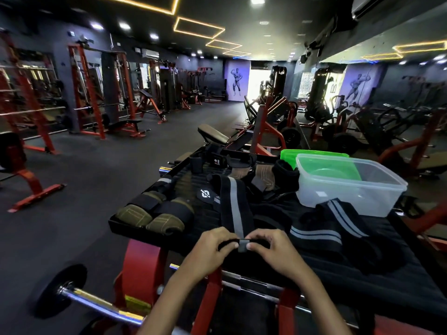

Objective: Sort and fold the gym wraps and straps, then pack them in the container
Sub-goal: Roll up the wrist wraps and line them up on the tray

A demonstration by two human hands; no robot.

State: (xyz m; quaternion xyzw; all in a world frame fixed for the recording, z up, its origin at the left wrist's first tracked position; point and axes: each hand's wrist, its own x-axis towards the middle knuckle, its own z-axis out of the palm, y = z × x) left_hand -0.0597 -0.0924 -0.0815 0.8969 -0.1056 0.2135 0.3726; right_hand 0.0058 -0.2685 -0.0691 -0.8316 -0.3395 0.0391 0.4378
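A long black wrap with a grey stripe [234, 209] lies stretched away from me on the black platform [362, 274]. My left hand [212, 247] and my right hand [271, 247] both pinch its near end, which is curled into a small roll between my thumbs and fingers. A second black wrap with pale stripes [321, 228] lies crumpled to the right. Two olive and black rolled wraps [154, 213] sit at the platform's left edge. The clear plastic container [377, 194] stands at the right, holding no wraps.
A green lid [314, 154] leans behind the container. More black and tan straps [242, 170] are heaped at the platform's far end. A barbell with a plate [60, 290] lies low at my left. Red gym machines stand around on the dark floor.
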